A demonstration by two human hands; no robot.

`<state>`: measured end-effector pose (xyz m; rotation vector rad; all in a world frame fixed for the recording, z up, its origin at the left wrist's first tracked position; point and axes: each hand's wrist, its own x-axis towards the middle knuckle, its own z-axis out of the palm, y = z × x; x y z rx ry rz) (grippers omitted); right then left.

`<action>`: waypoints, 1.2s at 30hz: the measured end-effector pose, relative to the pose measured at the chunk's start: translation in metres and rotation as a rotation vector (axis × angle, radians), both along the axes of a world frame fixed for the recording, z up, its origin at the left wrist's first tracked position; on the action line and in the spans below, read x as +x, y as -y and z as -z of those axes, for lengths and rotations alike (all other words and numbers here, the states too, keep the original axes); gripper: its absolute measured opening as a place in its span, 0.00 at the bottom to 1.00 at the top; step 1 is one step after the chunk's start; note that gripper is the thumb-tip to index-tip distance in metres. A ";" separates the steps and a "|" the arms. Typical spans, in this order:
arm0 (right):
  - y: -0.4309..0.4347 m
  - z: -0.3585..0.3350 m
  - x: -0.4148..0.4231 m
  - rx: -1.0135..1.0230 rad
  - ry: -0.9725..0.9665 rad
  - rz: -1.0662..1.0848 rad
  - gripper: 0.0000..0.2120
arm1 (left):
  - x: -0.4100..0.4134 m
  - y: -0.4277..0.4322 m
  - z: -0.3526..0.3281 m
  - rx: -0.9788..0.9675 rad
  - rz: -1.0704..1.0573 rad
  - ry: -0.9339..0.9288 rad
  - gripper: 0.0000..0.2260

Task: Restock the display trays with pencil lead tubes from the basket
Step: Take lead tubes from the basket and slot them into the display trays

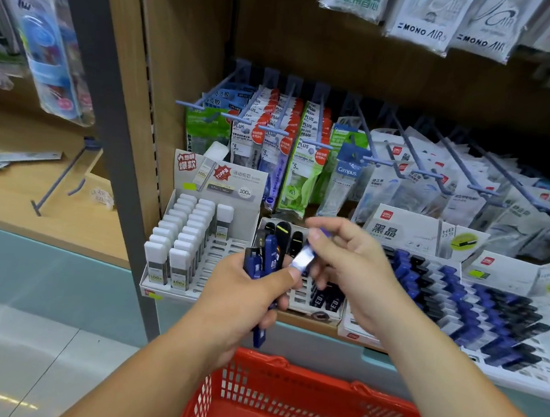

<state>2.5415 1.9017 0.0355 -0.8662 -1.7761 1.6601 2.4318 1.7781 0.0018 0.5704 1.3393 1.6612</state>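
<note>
My left hand (244, 293) grips a bundle of blue pencil lead tubes (263, 258) upright in front of the shelf. My right hand (346, 260) pinches a single blue tube (304, 257), blurred, just right of the bundle. Behind both hands sits a small display tray (319, 309) holding a few black and dark blue tubes. To its left a white tray (214, 256) carries rows of white-capped tubes. On the right a wide tray (521, 366) is filled with several blue and black tubes. The red basket (296, 411) hangs below my arms.
Hooks with packets of correction tape (274, 133) hang above the trays. A grey shelf upright (117, 144) stands to the left, with a wooden shelf (30, 196) and loose packets beyond it. Pale floor tiles (12, 367) lie at lower left.
</note>
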 end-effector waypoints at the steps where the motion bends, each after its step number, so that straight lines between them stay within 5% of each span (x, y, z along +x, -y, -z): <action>1: -0.004 -0.001 0.004 0.036 0.008 0.008 0.06 | -0.003 0.000 0.001 -0.006 -0.041 0.002 0.07; 8: -0.007 -0.010 0.014 0.204 0.312 -0.194 0.05 | -0.018 0.000 0.006 -0.008 -0.204 -0.014 0.09; 15: -0.001 -0.015 0.012 0.033 0.276 -0.276 0.06 | -0.012 0.003 0.001 0.017 -0.124 -0.098 0.04; 22: 0.006 -0.013 0.000 -0.296 0.004 0.003 0.05 | -0.003 0.004 0.005 -0.035 -0.058 -0.064 0.08; 29: 0.001 -0.010 0.001 -0.244 -0.014 -0.059 0.09 | -0.003 0.003 0.004 -0.041 0.012 0.002 0.09; 33: -0.009 -0.011 0.013 -0.313 -0.139 -0.198 0.20 | -0.007 0.001 0.004 -0.027 0.018 0.104 0.11; 36: -0.014 -0.010 0.016 -0.249 -0.135 -0.168 0.17 | -0.007 0.001 0.005 -0.052 0.023 0.079 0.11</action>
